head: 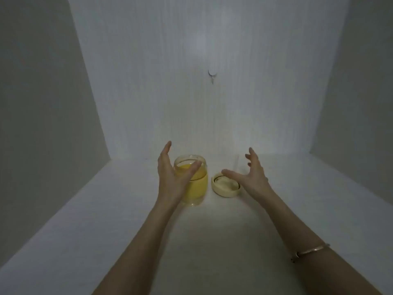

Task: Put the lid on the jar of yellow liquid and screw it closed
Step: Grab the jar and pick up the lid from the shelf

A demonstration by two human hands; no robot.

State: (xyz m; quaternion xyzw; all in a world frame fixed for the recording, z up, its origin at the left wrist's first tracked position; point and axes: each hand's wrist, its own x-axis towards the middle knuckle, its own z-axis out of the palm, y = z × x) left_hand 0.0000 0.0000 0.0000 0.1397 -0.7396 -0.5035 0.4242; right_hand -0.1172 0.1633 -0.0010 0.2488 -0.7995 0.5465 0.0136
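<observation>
A clear glass jar [198, 184] of yellow liquid stands upright and uncovered on the white table. Just right of it lies a pale yellow lid [223, 189], inner side up. My left hand [172, 177] is open at the jar's left side, thumb across its front near the rim, fingers spread upward; whether it touches the glass is unclear. My right hand [253, 174] hovers open over the lid's right edge, thumb stretched above the lid, fingers apart, holding nothing.
A white table surface [131, 231] runs to a white back wall [202, 92] with a small hook [212, 76]. Grey side walls [42, 103] close in on left and right. A thin bracelet [310, 251] circles my right forearm.
</observation>
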